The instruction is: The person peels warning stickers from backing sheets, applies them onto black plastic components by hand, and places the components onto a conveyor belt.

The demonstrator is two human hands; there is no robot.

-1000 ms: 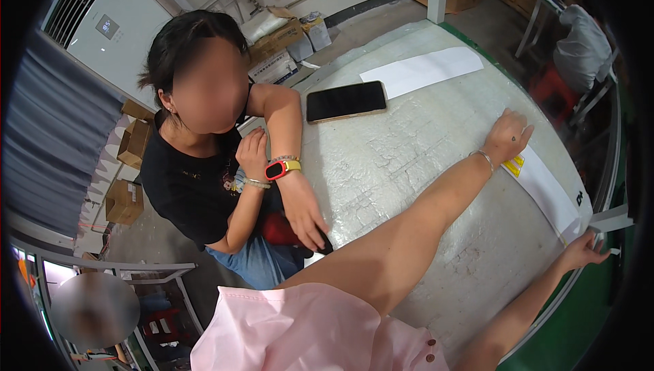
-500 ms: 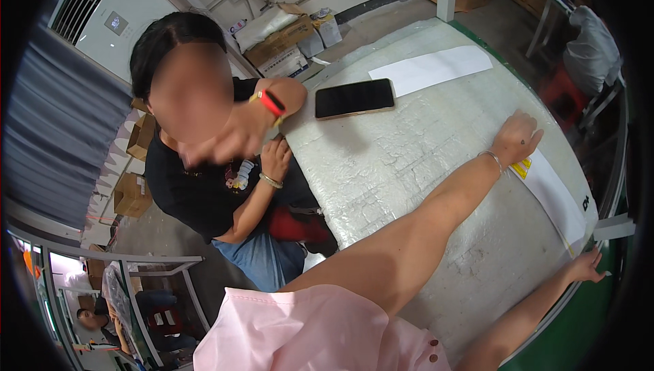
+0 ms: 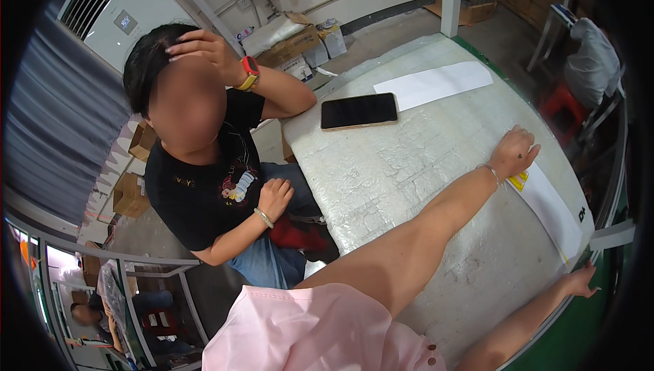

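Across the wrapped white tabletop [image 3: 381, 187] my left arm stretches to the right, a thin bracelet at its wrist. My left hand [image 3: 516, 154] rests with bent fingers at the upper end of a long white paper sheet [image 3: 548, 211]. Its fingertips are hidden, so anything inside them cannot be made out. A yellow patch [image 3: 519, 181] shows beside that wrist, on the paper. My right hand [image 3: 579, 281] is at the table's right edge, just past the paper's lower end, fingers apart and apparently holding nothing. A black-screened phone [image 3: 359, 111] lies farther off, touching a second white sheet [image 3: 446, 85].
A person in a black shirt [image 3: 204, 201] sits at the table's left side, one elbow on its corner. A white post [image 3: 450, 0] rises at the far corner. Cartons [image 3: 289, 42] stand behind; a red stool [image 3: 564, 98] is beyond the right edge.
The seated person's raised hand has gone from in front of the face up to the hair, and their other hand has lowered toward the lap. My hands stay nearly in place; the view shifts slightly.
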